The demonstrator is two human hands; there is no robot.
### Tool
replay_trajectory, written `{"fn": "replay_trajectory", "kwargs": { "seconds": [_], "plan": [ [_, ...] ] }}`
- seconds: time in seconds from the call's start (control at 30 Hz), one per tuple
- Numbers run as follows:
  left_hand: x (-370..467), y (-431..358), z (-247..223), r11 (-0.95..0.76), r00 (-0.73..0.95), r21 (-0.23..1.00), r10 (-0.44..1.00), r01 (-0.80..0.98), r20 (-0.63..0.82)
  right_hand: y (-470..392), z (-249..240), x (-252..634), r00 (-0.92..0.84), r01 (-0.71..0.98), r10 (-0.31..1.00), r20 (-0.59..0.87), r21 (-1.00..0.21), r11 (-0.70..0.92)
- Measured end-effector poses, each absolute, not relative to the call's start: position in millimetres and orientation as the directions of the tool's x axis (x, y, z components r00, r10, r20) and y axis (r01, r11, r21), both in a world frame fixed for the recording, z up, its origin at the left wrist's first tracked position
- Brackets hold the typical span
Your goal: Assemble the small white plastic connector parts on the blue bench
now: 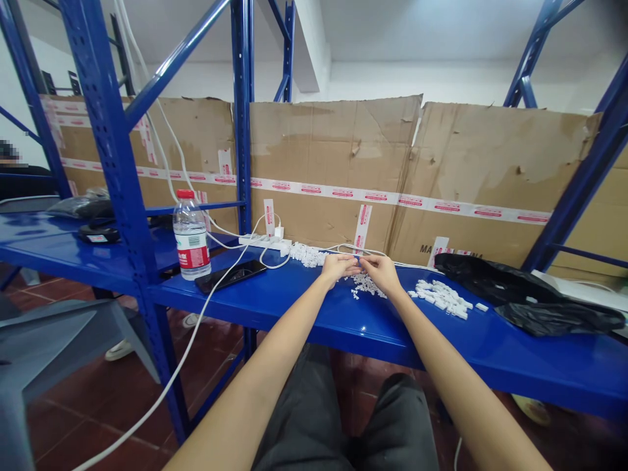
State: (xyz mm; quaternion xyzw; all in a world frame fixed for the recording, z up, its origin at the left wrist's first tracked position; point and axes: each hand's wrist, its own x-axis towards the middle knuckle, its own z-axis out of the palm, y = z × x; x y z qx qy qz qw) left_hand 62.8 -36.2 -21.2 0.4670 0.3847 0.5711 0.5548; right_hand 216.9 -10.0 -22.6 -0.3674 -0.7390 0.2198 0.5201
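Note:
My left hand and my right hand meet fingertip to fingertip above the blue shelf. Both have their fingers pinched together; whatever lies between them is too small to make out. Under and between the hands is a loose scatter of small white pieces. Beyond my left hand lies a heap of white pieces. To the right of my right hand is a pile of larger white blocks, with one block lying apart.
A water bottle with a red cap stands at the left beside a black phone. A white power strip with cables lies behind. Black plastic bags rest at the right. Blue posts and cardboard enclose the shelf.

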Motion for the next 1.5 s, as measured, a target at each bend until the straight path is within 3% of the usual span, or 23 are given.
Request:
{"fn": "replay_trajectory", "kwargs": {
  "seconds": [0.43,1.5],
  "plan": [
    [65,-41,-17,-0.156,0.061,0.946,0.982,-0.284,0.18,-18,-22,213,-0.196,0.257,0.726,0.659,-0.68,0.687],
    [64,-38,-17,-0.205,0.07,0.969,0.974,-0.138,0.216,-21,-21,216,-0.169,0.386,0.638,0.751,-0.545,0.744]
  ]
}}
